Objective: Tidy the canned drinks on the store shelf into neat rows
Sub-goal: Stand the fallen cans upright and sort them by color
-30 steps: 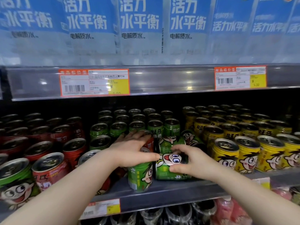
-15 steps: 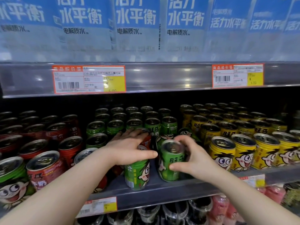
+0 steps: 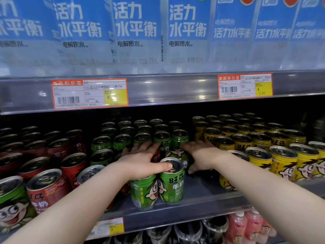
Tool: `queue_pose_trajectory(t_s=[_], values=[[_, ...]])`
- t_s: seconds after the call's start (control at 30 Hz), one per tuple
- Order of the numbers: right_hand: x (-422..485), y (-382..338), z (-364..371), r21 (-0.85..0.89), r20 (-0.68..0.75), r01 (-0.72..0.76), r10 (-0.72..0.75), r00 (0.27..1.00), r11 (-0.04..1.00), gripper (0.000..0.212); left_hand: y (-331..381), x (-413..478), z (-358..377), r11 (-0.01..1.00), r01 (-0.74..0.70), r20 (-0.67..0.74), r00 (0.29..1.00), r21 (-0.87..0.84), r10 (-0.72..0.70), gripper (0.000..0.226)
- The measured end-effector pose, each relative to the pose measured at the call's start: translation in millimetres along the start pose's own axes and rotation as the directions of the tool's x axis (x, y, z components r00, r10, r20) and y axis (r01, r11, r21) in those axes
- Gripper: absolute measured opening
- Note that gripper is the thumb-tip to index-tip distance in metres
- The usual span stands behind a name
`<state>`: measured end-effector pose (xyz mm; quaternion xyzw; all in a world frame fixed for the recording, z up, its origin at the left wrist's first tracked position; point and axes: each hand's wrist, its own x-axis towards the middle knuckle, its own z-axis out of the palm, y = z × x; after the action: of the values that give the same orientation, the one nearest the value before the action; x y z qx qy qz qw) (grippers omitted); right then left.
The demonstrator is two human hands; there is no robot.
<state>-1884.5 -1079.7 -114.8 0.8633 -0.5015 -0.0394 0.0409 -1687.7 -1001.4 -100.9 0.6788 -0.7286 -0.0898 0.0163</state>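
Two green cans stand upright, touching, at the shelf front. Left hand lies spread over them, thumb on a lid. Right hand curls around a toppled green can behind; righting that smooth, ribbed cylinder seems next.

Bright store light glares off the clear shelf strip and the can tops. Back rows sink into shadow, perhaps blurred. Edges bow; the upper bottles look soft.
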Motion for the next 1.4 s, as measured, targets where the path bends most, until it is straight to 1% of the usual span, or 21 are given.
queue_pose_trajectory(t_s=[0.07,0.13,0.17,0.23,0.27,0.33,0.4,0.5,0.57,0.6,0.63,0.7,0.73,0.8,0.87,0.97,1.03,1.13,1.23,1.33,1.4], values=[[3.4,-3.9,8.3,-0.14,-0.033,-0.017,0.013,0.999,0.99,0.09,0.7,1.9,0.1,1.0,-0.006,0.009,1.0,0.016,0.005,0.081],[6.2,-5.0,9.1,-0.14,-0.093,-0.015,0.002,0.996,0.99,0.088,1.6,2.5,0.7,1.0,-0.008,0.004,1.0,0.024,0.008,0.08],[5.7,-3.9,5.4,-0.077,-0.092,-0.018,0.011,0.996,0.997,0.088,1.7,3.0,0.9,1.0,-0.008,0.001,1.0,0.022,0.008,0.08],[4.8,1.0,-5.9,0.173,-0.038,-0.044,0.051,0.998,0.984,0.094,0.0,3.4,1.6,1.0,-0.002,-0.003,1.0,0.015,0.002,0.081],[3.3,3.4,-12.2,0.295,-0.008,-0.046,0.05,0.999,0.954,0.096,-0.7,3.7,2.0,1.0,0.002,-0.005,1.0,0.012,-0.002,0.081],[2.3,6.3,-20.9,0.458,-0.011,-0.022,0.031,0.999,0.889,0.093,-1.9,3.9,2.6,1.0,0.004,-0.012,1.0,0.014,-0.004,0.082],[4.6,5.6,-21.9,0.568,-0.062,0.023,0.015,0.998,0.822,0.087,-1.5,3.7,2.4,1.0,-0.004,-0.015,1.0,0.019,0.004,0.079],[9.6,-6.2,-21.5,0.651,-0.141,0.106,-0.018,0.99,0.752,0.076,-1.4,3.6,2.2,1.0,-0.017,-0.011,1.0,0.015,0.018,0.073],[10.8,-10.5,-23.7,0.722,-0.116,0.131,-0.068,0.991,0.68,0.066,-2.6,3.7,3.1,0.999,-0.026,-0.01,1.0,0.018,0.026,0.07],[9.4,-8.5,-27.6,0.72,-0.098,0.12,-0.071,0.993,0.684,0.059,-3.2,4.0,3.5,0.999,-0.029,-0.009,1.0,0.02,0.03,0.069],[7.6,-2.8,-32.3,0.66,-0.082,0.085,-0.041,0.996,0.747,0.051,-3.6,4.3,3.6,0.999,-0.032,-0.008,0.999,0.02,0.032,0.068],[3.5,13.6,-39.5,0.351,-0.051,-0.069,0.092,0.994,0.934,0.043,-4.2,5.4,3.8,0.999,-0.033,-0.01,0.999,0.014,0.034,0.067],[1.8,19.7,-40.1,0.164,-0.026,-0.149,0.155,0.988,0.975,0.045,-4.2,5.9,3.8,0.999,-0.033,-0.01,0.999,0.01,0.033,0.067],[-2.0,18.4,-33.2,-0.082,0.037,-0.229,0.233,0.972,0.97,0.052,-4.5,6.1,4.3,0.999,-0.034,-0.01,0.999,0.007,0.034,0.067],[-2.4,5.3,-21.5,-0.148,0.073,-0.225,0.238,0.968,0.963,0.054,-4.6,5.6,4.8,0.999,-0.035,-0.009,0.999,0.003,0.035,0.067],[-2.1,-6.7,-16.9,-0.066,-0.036,-0.192,0.19,0.981,0.979,0.051,-3.5,5.0,4.2,0.999,-0.032,-0.014,0.999,-0.001,0.032,0.067],[-2.9,-7.2,-18.7,0.029,-0.067,-0.218,0.219,0.973,0.976,0.053,-3.2,5.3,3.9,1.0,-0.03,-0.012,0.999,0.0,0.03,0.068],[-2.9,-7.4,-13.0,0.134,0.013,-0.3,0.301,0.953,0.944,0.067,-3.3,5.1,4.0,1.0,-0.027,-0.007,1.0,-0.002,0.027,0.068],[-6.0,-10.9,-7.5,0.282,0.15,-0.337,0.306,0.94,0.898,0.069,-3.0,3.6,3.7,1.0,-0.031,-0.006,0.999,-0.002,0.031,0.067],[-12.7,-12.3,-4.9,0.39,0.132,-0.316,0.287,0.949,0.865,0.078,-2.8,2.7,3.0,0.999,-0.031,-0.005,1.0,-0.01,0.031,0.068],[-22.1,-13.0,-1.0,0.476,0.075,-0.286,0.285,0.956,0.832,0.082,-3.1,2.8,3.3,1.0,-0.028,0.0,1.0,-0.009,0.028,0.069]])
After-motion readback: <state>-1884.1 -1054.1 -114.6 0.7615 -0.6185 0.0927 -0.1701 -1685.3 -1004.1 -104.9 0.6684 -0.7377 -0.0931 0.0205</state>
